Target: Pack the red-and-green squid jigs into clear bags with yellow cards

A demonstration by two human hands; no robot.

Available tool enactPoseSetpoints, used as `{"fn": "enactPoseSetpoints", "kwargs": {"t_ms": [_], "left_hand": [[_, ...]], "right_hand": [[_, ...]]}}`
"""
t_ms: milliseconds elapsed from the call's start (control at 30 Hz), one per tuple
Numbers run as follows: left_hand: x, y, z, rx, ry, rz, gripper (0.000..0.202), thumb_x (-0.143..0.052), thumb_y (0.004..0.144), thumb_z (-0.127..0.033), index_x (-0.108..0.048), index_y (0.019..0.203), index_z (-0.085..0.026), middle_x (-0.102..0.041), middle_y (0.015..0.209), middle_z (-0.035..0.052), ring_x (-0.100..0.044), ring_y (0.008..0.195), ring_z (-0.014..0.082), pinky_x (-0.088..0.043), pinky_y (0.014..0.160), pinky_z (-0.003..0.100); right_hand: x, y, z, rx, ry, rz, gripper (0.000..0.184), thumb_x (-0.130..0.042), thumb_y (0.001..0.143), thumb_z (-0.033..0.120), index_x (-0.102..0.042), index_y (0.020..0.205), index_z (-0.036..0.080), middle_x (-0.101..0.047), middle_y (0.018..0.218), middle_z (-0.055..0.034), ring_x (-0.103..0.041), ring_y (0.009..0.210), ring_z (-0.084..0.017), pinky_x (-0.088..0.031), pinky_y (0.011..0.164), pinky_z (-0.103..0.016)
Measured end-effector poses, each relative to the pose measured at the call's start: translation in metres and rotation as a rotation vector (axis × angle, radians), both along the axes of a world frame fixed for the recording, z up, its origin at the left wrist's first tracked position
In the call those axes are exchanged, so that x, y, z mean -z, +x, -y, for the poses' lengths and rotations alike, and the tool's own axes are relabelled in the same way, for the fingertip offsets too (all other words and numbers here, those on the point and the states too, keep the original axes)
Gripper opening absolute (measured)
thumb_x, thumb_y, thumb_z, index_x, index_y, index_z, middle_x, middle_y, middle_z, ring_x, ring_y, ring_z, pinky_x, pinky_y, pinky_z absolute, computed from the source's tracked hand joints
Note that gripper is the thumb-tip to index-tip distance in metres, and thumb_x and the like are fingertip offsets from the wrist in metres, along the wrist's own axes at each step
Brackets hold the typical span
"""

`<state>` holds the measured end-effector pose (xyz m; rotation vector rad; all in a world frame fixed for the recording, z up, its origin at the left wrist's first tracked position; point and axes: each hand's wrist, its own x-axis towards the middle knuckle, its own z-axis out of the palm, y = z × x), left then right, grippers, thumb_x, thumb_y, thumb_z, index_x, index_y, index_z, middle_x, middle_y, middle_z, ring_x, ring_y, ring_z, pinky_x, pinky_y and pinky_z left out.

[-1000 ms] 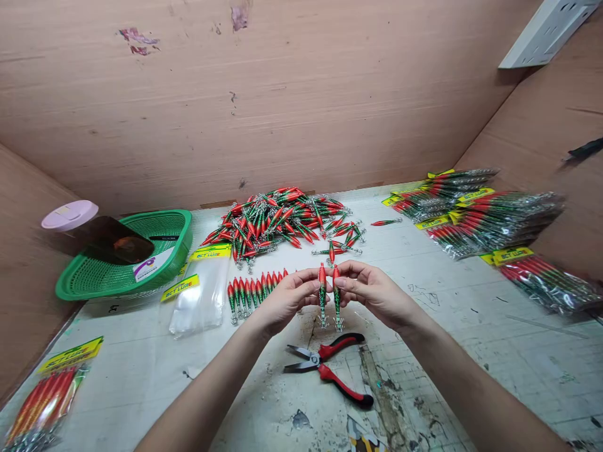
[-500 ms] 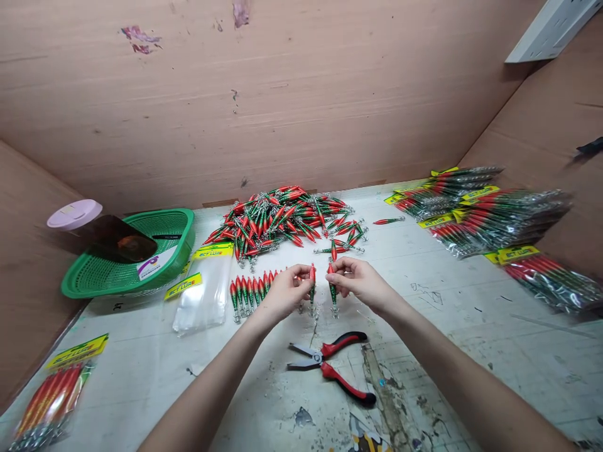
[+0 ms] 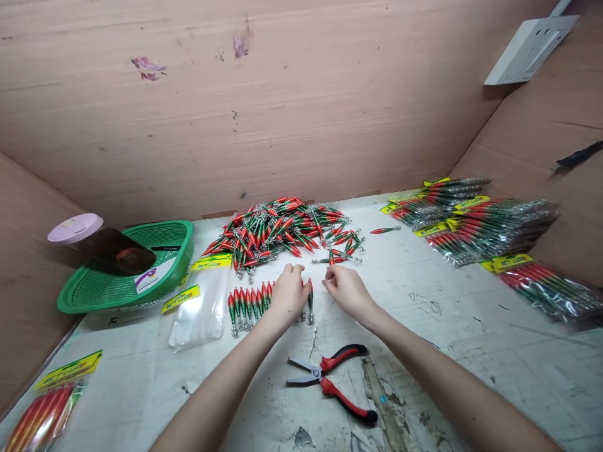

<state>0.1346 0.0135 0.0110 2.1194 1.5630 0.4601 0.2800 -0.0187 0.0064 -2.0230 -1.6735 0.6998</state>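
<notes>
My left hand (image 3: 291, 294) is closed, fingers curled down at the right end of a row of red-and-green fishing lures (image 3: 249, 302). One fishing lure (image 3: 310, 302) shows at its thumb, red end up and hooks toward me; the palm hides part of the row. My right hand (image 3: 347, 290) is closed in a pinch at the near end of another fishing lure (image 3: 331, 258), just below the loose ones. Behind both hands lies a big heap of the same lures (image 3: 277, 227). Pliers (image 3: 316, 373) with red-and-black handles lie open in front of my hands.
At left stands a green basket (image 3: 184, 263) holding a lidded cup of dark drink (image 3: 120, 251). Beside it are clear bags (image 3: 200, 314) with yellow headers. Packed lures (image 3: 509, 229) pile up at right; another pack (image 3: 51, 402) lies front left. Board walls enclose the table.
My left hand has moved left over the row of lures. The lure that hung from my right hand is gone from there, and its fingers now meet a lure farther back. The view has tilted up slightly.
</notes>
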Motion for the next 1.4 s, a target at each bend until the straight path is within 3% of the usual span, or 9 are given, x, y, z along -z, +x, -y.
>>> {"fn": "enactPoseSetpoints", "kwargs": {"t_ms": [167,300,433,600,767,1000,1200,1333,1400], "left_hand": [[-0.006,0.03,-0.018,0.115,0.036,-0.001,0.022,-0.056,0.079,-0.014,-0.065,0.097,-0.022,-0.065,0.105,0.0088,-0.062,0.1,0.0251,-0.044,0.086,0.033],[-0.005,0.061,-0.032,0.068,0.01,-0.033,0.017,-0.054,0.084,-0.025,-0.063,0.098,-0.019,-0.069,0.095,0.012,-0.064,0.094,0.0284,-0.046,0.079,0.036],[-0.001,0.081,-0.042,-0.024,-0.038,-0.086,0.039,-0.063,0.08,-0.037,-0.058,0.11,-0.012,-0.069,0.097,0.0174,-0.064,0.097,0.0327,-0.047,0.08,0.042],[-0.001,0.089,-0.047,-0.081,-0.13,-0.102,0.036,-0.058,0.088,-0.037,-0.057,0.116,-0.015,-0.063,0.112,0.0088,-0.061,0.1,0.0224,-0.048,0.089,0.046],[-0.006,0.078,-0.052,-0.138,-0.168,0.023,0.031,-0.058,0.089,-0.034,-0.058,0.114,-0.016,-0.061,0.116,0.0087,-0.06,0.103,0.0225,-0.049,0.089,0.046],[-0.015,0.051,-0.057,-0.145,-0.207,0.505,0.02,-0.062,0.086,-0.027,-0.062,0.102,-0.014,-0.066,0.104,0.0067,-0.062,0.094,0.0182,-0.051,0.085,0.039],[-0.028,0.017,-0.021,-0.067,-0.315,0.923,0.022,-0.074,0.071,-0.026,-0.067,0.089,-0.015,-0.069,0.094,0.0041,-0.062,0.085,0.0136,-0.049,0.081,0.027],[-0.034,-0.002,0.008,-0.073,-0.412,1.08,0.034,-0.081,0.061,-0.033,-0.066,0.087,-0.017,-0.068,0.088,0.0012,-0.061,0.078,0.0105,-0.048,0.076,0.023],[-0.037,-0.007,0.018,-0.079,-0.473,1.126,0.039,-0.083,0.058,-0.035,-0.065,0.088,-0.017,-0.068,0.081,0.0002,-0.061,0.073,0.0101,-0.048,0.073,0.024]], "right_hand": [[-0.007,0.037,-0.002,0.105,0.04,0.204,0.014,-0.05,0.086,0.013,-0.063,0.086,0.018,-0.068,0.095,-0.0098,-0.062,0.087,-0.021,-0.04,0.068,-0.029],[-0.005,0.042,0.0,0.072,-0.048,0.255,0.015,-0.056,0.084,0.026,-0.062,0.072,0.019,-0.069,0.076,-0.0069,-0.064,0.074,-0.021,-0.036,0.058,-0.027],[0.002,0.025,0.015,0.008,-0.111,0.304,0.018,-0.065,0.076,0.036,-0.062,0.075,0.019,-0.07,0.079,-0.008,-0.066,0.075,-0.024,-0.035,0.056,-0.027],[0.004,0.014,0.026,0.02,-0.108,0.359,0.012,-0.052,0.084,0.022,-0.061,0.089,0.015,-0.068,0.097,-0.014,-0.066,0.083,-0.025,-0.038,0.062,-0.029],[0.002,0.025,0.029,0.083,-0.081,0.3,0.008,-0.052,0.081,0.017,-0.06,0.082,0.015,-0.068,0.087,-0.0131,-0.064,0.077,-0.024,-0.036,0.06,-0.028],[0.006,0.053,0.037,0.114,0.122,-0.068,0.009,-0.055,0.076,0.025,-0.051,0.069,0.021,-0.058,0.065,-0.0019,-0.054,0.061,-0.017,-0.038,0.059,-0.028],[-0.017,0.078,0.057,0.157,0.3,-0.469,0.038,-0.059,0.073,0.056,-0.056,0.083,0.02,-0.06,0.074,-0.0033,-0.054,0.065,-0.015,-0.043,0.057,-0.027],[-0.039,0.085,0.067,0.158,0.292,-0.836,0.038,-0.078,0.063,0.049,-0.065,0.084,0.019,-0.06,0.073,-0.0007,-0.05,0.061,-0.011,-0.042,0.054,-0.024],[-0.046,0.083,0.071,0.137,0.258,-1.021,0.032,-0.083,0.061,0.041,-0.068,0.081,0.02,-0.063,0.078,-0.0018,-0.056,0.068,-0.012,-0.048,0.063,-0.025]]}}
